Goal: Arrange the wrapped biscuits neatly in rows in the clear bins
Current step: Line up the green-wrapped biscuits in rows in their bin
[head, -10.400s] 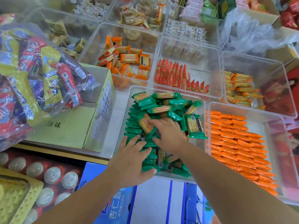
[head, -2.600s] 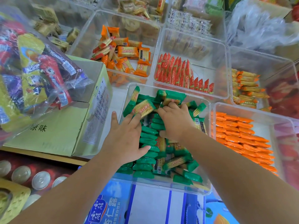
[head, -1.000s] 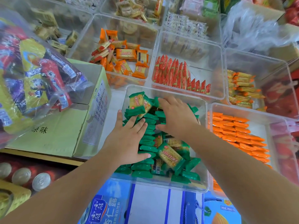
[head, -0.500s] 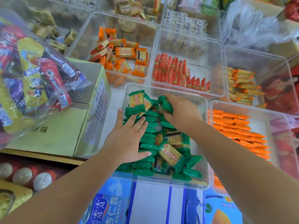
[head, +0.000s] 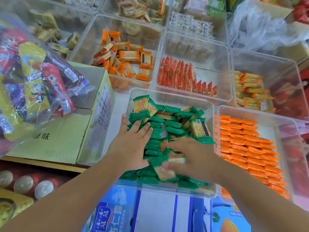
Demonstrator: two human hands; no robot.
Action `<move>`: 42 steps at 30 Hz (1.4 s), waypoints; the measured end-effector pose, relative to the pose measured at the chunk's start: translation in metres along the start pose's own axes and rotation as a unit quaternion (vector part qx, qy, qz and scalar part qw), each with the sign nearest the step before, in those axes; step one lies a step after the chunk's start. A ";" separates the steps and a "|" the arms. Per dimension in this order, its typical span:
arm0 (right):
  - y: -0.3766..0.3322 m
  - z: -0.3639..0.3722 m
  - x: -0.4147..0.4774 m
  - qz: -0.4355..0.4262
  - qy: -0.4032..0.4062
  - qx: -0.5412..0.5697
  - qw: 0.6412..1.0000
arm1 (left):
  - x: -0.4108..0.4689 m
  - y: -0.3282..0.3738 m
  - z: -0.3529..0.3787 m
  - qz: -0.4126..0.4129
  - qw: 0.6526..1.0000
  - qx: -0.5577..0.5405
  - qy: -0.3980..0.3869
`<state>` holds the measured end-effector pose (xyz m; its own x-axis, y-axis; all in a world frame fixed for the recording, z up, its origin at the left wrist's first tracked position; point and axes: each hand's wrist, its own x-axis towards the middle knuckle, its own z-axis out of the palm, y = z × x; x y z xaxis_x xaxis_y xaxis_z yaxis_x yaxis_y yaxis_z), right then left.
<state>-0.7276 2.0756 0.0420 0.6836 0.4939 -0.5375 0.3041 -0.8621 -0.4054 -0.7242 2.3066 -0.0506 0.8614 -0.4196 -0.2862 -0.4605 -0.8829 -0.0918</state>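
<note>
Here, the head view looks down on a grid of clear bins. The nearest clear bin (head: 170, 95) holds the green-wrapped biscuits (head: 168, 118). Along its left side they stand on edge in a stacked row; toward the right and front they lie loose at mixed angles, some face up.

The left hand (head: 132, 146) lies flat on the left row, palm down, fingers extended and slightly spread, thumb against the bin's left wall. One packet stands tilted just beyond the fingertips.

The right hand (head: 192, 158) is over the loose packets near the bin's front, palm down. Motion blur obscures the fingers; whether they grip a packet cannot be determined.

The bin to the right contains orange-wrapped biscuits (head: 247, 144) in neat overlapping rows. The bin behind contains red-wrapped biscuits (head: 182, 76) standing upright in a row. The bin behind and to the left holds a loose pile of orange packets (head: 127, 61).

A cardboard box (head: 66, 131) sits left of the nearest bin, with a clear bag of snacks (head: 33, 77) resting on it.
</note>
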 end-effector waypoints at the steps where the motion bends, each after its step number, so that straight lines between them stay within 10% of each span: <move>1: -0.001 -0.005 0.009 -0.004 0.039 0.033 0.999 | 0.000 0.000 -0.001 0.000 1.000 -0.004 0.003; 4: 0.000 -0.020 0.049 0.021 0.140 0.015 0.990 | -0.001 -0.001 -0.003 -0.001 1.000 -0.013 0.005; 16: 0.009 -0.012 0.147 0.181 0.032 -0.181 0.966 | -0.002 -0.002 -0.002 0.008 1.000 -0.019 0.000; 37: 0.018 -0.009 0.126 0.033 0.180 0.131 0.974 | -0.003 -0.002 -0.005 0.007 1.000 -0.028 0.010; 42: 0.015 0.000 0.128 0.011 0.104 0.032 0.994 | -0.003 -0.001 -0.005 0.003 0.999 -0.029 0.013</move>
<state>-0.6356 2.1258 -0.0330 0.8144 0.4343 -0.3849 0.2488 -0.8605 -0.4446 -0.7249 2.3078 -0.0445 0.8638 -0.4302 -0.2623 -0.4539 -0.8904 -0.0345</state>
